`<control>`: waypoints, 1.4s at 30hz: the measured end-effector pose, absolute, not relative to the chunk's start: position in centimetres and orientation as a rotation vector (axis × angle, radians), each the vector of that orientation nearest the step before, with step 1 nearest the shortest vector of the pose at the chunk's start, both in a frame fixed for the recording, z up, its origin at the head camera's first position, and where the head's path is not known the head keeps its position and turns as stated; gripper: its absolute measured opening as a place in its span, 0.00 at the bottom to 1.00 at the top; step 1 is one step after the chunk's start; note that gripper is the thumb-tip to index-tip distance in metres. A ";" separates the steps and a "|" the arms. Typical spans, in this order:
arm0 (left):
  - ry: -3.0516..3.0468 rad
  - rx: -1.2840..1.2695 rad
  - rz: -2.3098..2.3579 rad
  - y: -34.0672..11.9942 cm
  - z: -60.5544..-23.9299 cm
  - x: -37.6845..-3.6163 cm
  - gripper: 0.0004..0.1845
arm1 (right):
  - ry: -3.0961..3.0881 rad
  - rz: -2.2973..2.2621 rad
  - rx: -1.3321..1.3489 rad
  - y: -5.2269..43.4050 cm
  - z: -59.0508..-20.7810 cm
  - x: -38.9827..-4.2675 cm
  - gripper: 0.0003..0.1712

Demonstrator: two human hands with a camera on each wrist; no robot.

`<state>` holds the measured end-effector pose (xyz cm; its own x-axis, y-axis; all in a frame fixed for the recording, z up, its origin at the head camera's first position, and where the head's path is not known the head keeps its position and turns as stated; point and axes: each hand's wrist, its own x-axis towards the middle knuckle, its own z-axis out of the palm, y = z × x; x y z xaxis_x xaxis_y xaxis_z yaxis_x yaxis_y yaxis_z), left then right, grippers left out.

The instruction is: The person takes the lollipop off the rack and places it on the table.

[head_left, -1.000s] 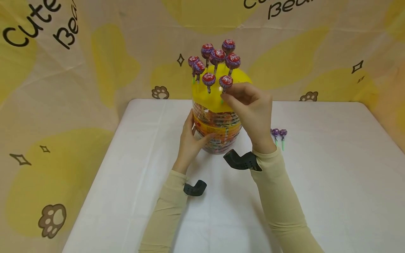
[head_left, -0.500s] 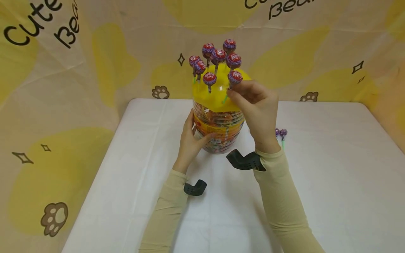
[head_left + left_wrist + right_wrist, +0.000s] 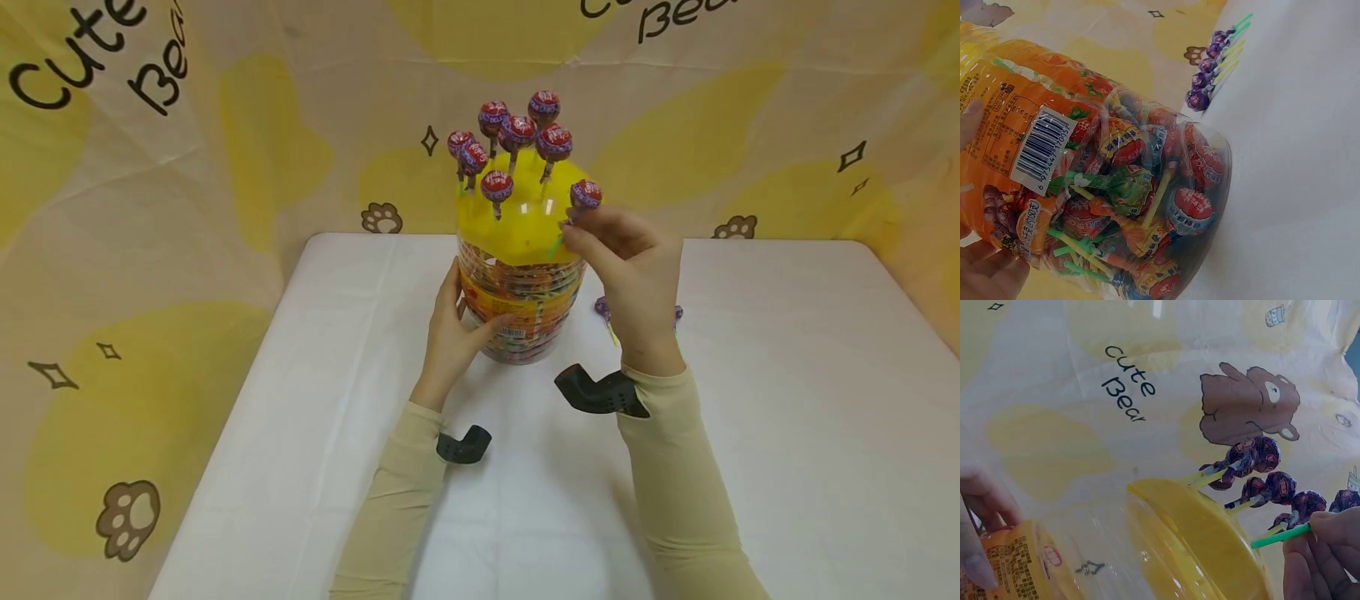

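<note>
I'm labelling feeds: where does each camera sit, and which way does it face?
Head: on the head, facing forward and down at the jar; left hand, right hand and sleeves show.
Left wrist: on that wrist, facing the jar's label and loose lollipops beyond; left hand partly shows.
Right wrist: on that wrist, facing the yellow top and backdrop; both hands partly show.
Wrist views share jar and left hand.

Yellow lid (image 3: pixel 517 237), red-and-purple lollipops (image 3: pixel 517 133)
You see a bright green stick (image 3: pixel 1282 537), an orange label (image 3: pixel 1016 112) — and cream cloth (image 3: pixel 360 108) patterned with yellow blotches (image 3: pixel 682 142) and brown paws (image 3: pixel 128 521).
</note>
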<state>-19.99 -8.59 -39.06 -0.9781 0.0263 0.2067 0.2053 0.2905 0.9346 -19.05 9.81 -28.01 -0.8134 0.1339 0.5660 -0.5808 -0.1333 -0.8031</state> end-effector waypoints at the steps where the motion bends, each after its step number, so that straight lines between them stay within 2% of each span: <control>1: -2.398 -0.217 -1.773 -8.6 -39.1 -20.0 0.52 | -1.657 2.009 0.495 10.0 -28.1 -19.0 0.05; 10: -2.376 -0.216 -1.800 -8.4 -39.3 -20.3 0.52 | -1.653 2.033 0.401 12.7 -28.8 -18.7 0.03; 17: -2.351 -0.237 -1.811 -8.2 -39.2 -20.5 0.53 | -1.649 2.064 0.333 15.6 -30.7 -18.9 0.03; 26: -2.357 -0.229 -1.811 -7.9 -39.2 -20.5 0.53 | -1.754 2.056 0.126 20.2 -33.4 -19.5 0.03; 42: -2.385 -0.220 -1.781 -8.5 -39.4 -20.3 0.53 | -1.952 2.073 -0.259 25.7 -38.4 -21.0 0.03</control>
<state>-20.31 -8.53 -39.44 -0.9768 0.0240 0.2126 0.2106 0.2815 0.9361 -20.98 25.71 -38.36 -0.9445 0.3229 0.0614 -0.0807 -0.0466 -0.9956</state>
